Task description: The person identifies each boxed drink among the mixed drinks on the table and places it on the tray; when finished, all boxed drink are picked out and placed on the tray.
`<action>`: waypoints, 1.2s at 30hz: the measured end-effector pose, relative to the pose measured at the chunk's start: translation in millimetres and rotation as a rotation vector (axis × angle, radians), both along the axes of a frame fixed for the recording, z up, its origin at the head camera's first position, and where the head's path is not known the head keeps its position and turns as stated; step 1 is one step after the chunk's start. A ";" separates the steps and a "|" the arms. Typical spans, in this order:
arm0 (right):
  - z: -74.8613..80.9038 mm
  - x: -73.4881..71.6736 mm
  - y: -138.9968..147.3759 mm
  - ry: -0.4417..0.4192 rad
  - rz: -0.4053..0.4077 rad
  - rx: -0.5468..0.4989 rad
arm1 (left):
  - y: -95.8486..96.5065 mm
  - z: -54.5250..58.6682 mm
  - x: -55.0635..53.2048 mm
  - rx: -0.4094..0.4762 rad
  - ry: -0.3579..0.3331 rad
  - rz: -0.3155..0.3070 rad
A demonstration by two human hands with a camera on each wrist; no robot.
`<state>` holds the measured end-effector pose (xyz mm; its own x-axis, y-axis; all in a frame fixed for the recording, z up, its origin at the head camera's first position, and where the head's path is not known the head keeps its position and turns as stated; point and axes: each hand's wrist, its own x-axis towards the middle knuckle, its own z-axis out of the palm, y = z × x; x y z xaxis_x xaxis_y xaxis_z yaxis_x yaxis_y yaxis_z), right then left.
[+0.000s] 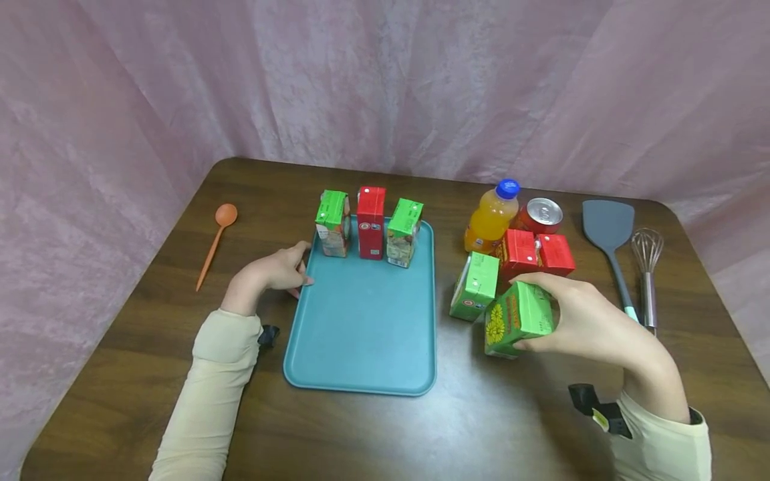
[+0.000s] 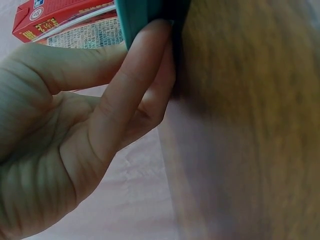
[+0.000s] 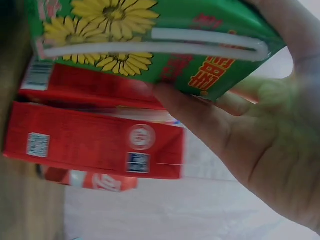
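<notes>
A teal tray [image 1: 363,327] lies on the table. My left hand [image 1: 278,268] pinches its left rim, with the thumb at the top of the rim and the fingers beneath in the left wrist view. At the tray's far end stand a green carton [image 1: 333,224], a red carton [image 1: 370,227] and another green carton [image 1: 403,234]. Right of the tray, my right hand [image 1: 592,327] grips a green juice carton [image 3: 175,20] with yellow flowers and a white straw on its side. Beside it stands a green carton [image 1: 475,287]; behind are two red cartons [image 3: 100,142].
A juice bottle [image 1: 488,224] with a blue cap and a red can [image 1: 541,215] stand behind the red cartons. Farther right lie a grey spatula [image 1: 609,224] and a whisk [image 1: 648,267]. An orange spoon [image 1: 225,215] lies at the left. A pink curtain [image 1: 385,87] hangs behind the table.
</notes>
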<state>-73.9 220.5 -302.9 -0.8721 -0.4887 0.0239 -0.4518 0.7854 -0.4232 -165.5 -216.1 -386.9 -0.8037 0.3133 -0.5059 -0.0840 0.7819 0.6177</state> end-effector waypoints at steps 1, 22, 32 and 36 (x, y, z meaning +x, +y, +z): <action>2.9 2.6 0.6 0.014 0.002 -0.010 | -0.4 -0.4 0.4 0.001 -0.001 -0.001; 7.8 8.0 -65.0 0.045 0.046 -0.269 | -4.8 2.0 -0.4 0.013 -0.003 0.001; -1.1 -18.9 -144.6 -0.054 0.118 -0.367 | -2.7 -0.4 0.3 0.006 -0.005 -0.008; -5.2 -27.4 -176.4 -0.023 0.109 -0.367 | -0.9 1.4 0.5 0.006 0.004 -0.007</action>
<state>-101.3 44.1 -308.1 -0.8177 -0.5415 0.1953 -0.5115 0.5276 -0.6783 -165.1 -217.0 -385.6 -0.8034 0.3219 -0.5009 -0.0763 0.7787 0.6228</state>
